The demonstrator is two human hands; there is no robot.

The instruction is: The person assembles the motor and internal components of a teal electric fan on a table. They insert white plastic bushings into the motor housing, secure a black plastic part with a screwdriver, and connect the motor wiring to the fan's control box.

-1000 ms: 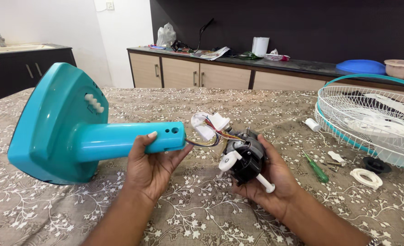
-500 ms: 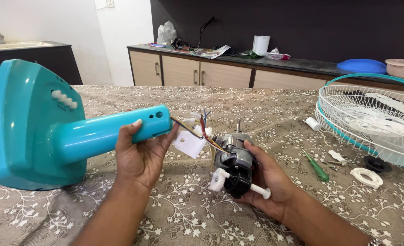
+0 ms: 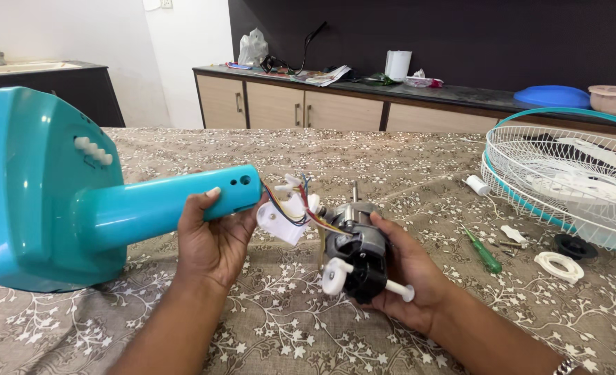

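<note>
Setting: room in a home, used for a repair.
Table under a floral cloth [image 3: 405, 160]; wooden sideboard [image 3: 287, 104] with dark top bearing household clutter, paper roll [image 3: 398, 64], plastic basins [image 3: 552, 96]; dark wall, white walls.

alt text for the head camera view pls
A person's left hand grips a teal fan stand by its neck while the right hand holds the fan motor, joined by coloured wires. A green screwdriver lies nearby.

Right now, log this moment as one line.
left hand: holds teal stand | right hand: holds motor | wires: join stand and motor | screwdriver: on table
</note>
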